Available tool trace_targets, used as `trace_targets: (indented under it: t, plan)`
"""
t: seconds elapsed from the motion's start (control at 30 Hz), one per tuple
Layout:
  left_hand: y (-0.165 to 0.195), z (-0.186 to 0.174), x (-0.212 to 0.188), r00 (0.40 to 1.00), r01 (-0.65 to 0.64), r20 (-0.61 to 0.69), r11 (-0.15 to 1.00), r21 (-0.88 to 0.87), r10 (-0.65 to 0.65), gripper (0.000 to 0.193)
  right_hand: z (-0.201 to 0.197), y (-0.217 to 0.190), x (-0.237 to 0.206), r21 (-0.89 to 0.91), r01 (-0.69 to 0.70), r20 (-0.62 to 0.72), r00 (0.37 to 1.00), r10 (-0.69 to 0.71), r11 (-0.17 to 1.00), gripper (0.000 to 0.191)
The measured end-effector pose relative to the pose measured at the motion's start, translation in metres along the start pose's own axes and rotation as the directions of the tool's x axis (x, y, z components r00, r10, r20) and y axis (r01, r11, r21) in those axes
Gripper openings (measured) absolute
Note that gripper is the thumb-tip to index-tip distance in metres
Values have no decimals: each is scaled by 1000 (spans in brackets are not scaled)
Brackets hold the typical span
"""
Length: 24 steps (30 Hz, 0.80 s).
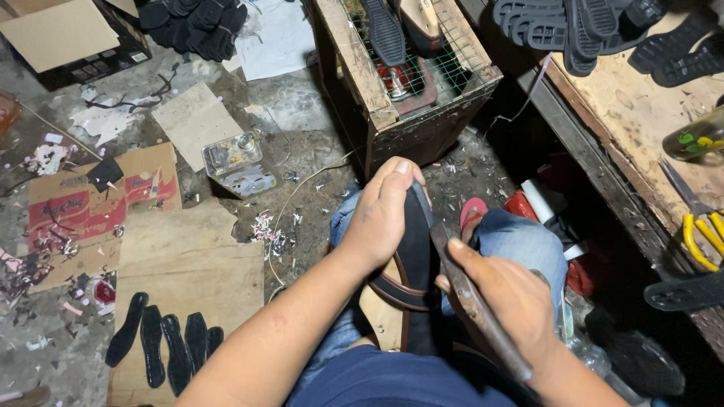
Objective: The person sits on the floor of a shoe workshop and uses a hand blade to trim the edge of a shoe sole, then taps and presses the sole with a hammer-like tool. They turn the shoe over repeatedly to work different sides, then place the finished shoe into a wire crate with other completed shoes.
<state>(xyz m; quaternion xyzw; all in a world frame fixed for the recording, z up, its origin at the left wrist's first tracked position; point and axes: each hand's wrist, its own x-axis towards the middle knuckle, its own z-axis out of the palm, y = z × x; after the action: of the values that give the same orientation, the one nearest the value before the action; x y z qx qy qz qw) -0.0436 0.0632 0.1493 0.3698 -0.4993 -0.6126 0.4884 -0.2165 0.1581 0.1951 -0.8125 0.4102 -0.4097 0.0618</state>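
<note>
We grip the dark sandal (413,249) on our lap with our left hand (379,215). Our right hand (507,290) squeezes a knife (471,301) against its sole edge, and black soles (162,343) left of the sandal wait untouched

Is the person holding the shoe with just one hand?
Yes, only the left hand grips the shoe; the right hand holds a knife.

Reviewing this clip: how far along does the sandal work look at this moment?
Mid-job. Done: the sandal already has its brown strap on. In hand: the left hand grips the sandal on edge on the lap while the right hand presses a worn blade tool to its sole edge. Left: loose black soles lie on floor cardboard, and more on the bench.
</note>
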Motion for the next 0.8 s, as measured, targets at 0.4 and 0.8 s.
trace_targets:
  t: [0.4, 0.8]
  plan:
    - [-1, 3, 3, 998, -60, 9, 993, 101, 60, 35, 5, 16, -17, -59, 10, -22, 1000, -11, 998, 53]
    - [2, 26, -2, 987, -139, 109, 971, 196, 119, 45, 3, 43, 7, 74, -226, -120, 965, 233, 971, 48]
